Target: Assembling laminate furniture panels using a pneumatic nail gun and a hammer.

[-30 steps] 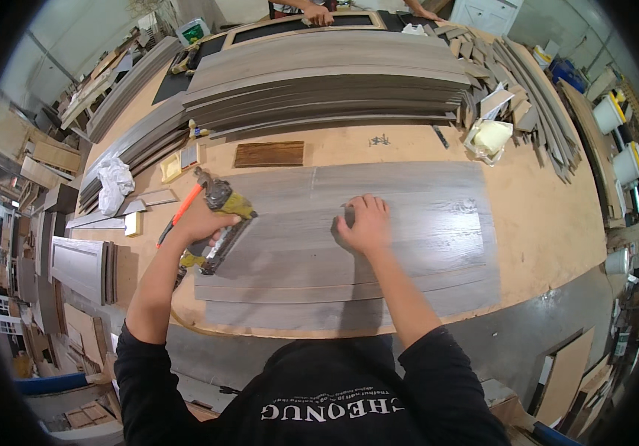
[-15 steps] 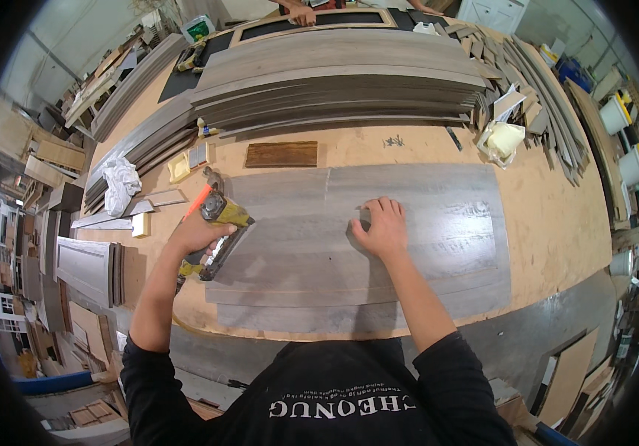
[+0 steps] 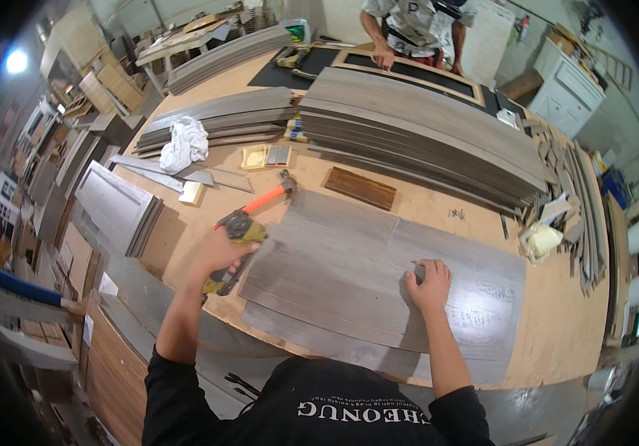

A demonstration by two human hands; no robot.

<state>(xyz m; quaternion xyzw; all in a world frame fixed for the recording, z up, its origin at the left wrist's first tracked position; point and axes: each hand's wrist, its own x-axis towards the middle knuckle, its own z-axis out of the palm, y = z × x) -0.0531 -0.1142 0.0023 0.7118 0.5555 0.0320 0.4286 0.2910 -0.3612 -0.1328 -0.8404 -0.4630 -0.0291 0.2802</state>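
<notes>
My left hand (image 3: 219, 253) is wrapped round a yellow and black nail gun (image 3: 249, 232), held at the left end of a grey wood-grain panel (image 3: 319, 275). Just beyond it lies a claw hammer (image 3: 266, 198) with an orange handle, partly hidden by the nail gun. On the panel's right half rests my right hand (image 3: 432, 286), fingers bent and thumb apart from them; I see nothing held there. Another board edge shows along the panel's near side. Past its far edge lie a dark brown wood block (image 3: 360, 187) and a few small nails or screws (image 3: 456, 213).
A tall stack of grey boards (image 3: 423, 134) stands across the table's far side. To the left are a white cloth (image 3: 185, 143), thin offcuts and panel doors (image 3: 115, 204). Trim strips (image 3: 583, 215) and a plastic bag (image 3: 541, 241) lie right. Another person (image 3: 416, 33) works at a frame beyond.
My view has turned and tilted up, showing more of the far side and the other person. My left hand still grips the nail gun; my right hand remains on the panel.
</notes>
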